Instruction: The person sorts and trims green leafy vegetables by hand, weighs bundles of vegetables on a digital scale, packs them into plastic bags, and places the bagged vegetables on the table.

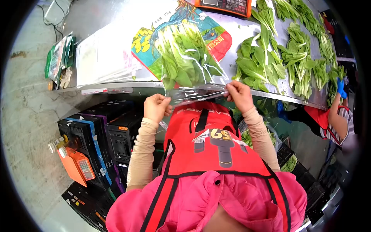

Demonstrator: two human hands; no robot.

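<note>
A clear plastic bag (205, 71) full of leafy greens (183, 58) lies at the table's front edge, on a printed colourful sheet (219, 40). Its open-looking end hangs over the edge towards my body. My left hand (157, 107) pinches the left corner of this end between thumb and fingers. At the right corner, my right hand (239, 94) grips the film with its fingers closed. The plastic is stretched between both hands, just above the red apron (201, 127).
Loose greens (261, 62) lie in bunches along the right of the metal table (108, 84). Flat plastic bags (104, 58) are stacked at left, a scale (228, 5) stands at the back. Black crates (125, 135) are below left. A co-worker's blue-gloved hand (341, 88) is far right.
</note>
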